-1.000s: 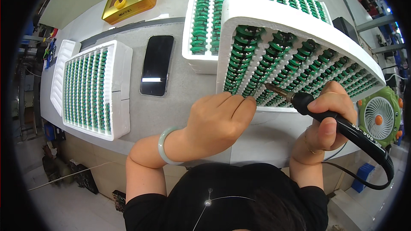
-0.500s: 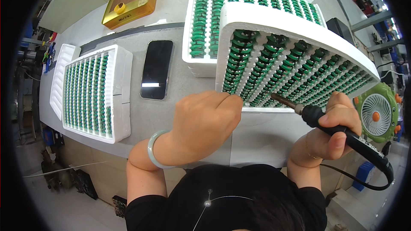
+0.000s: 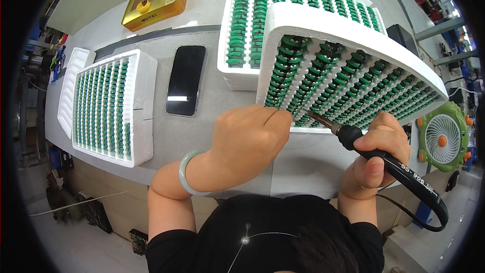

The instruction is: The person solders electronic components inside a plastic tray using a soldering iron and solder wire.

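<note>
Head cam, L of fisheye pair, faces steeply down fr. above; hands (image 3: 250, 139) close, approx. mid-frame, desk (image 3: 177, 136) beyond toward upper half, shirt (image 3: 273, 232) at btm ctr.

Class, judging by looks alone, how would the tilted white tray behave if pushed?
The tray looks like thick foam, so it is probably stiff and light itself, though its many green parts likely add weight. It stands at a slant, so a push might tip it.
</note>
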A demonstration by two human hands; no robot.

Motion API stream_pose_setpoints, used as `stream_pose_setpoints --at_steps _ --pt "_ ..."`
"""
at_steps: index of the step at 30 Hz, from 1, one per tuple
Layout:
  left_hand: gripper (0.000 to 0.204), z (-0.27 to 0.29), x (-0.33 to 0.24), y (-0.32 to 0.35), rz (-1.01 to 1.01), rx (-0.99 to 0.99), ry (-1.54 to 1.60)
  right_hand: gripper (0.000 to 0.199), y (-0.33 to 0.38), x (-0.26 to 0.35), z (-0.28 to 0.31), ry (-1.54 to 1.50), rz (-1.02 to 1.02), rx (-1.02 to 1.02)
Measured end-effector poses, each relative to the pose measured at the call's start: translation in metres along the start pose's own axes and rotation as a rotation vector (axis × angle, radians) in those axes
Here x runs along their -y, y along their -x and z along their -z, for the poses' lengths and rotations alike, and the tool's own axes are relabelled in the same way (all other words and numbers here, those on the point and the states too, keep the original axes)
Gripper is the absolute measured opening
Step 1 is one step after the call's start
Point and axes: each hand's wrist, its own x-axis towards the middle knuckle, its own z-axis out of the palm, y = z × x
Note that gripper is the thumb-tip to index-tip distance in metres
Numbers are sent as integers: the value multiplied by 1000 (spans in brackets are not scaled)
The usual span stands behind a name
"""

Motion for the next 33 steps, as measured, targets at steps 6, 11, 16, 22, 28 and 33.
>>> stream_pose_setpoints --at_steps 6,11,16,22,28,33 --pt "11 1 0 -1 12 36 -6 36 0 -2 -2 -5 -5 0" --pt "12 1 0 -1 21 65 1 34 -1 -3 -2 -4 -10 47" --pt "12 0 2 0 2 22 2 32 0 -5 -8 -5 -3 66" --pt "13 -3 2 0 -2 12 13 32 -1 -7 -9 -13 -5 64" --pt "13 -3 3 0 -4 14 17 32 -1 -8 -8 -19 -12 64" --pt "13 -4 3 1 2 15 12 32 -1 -7 -6 -16 -4 89"
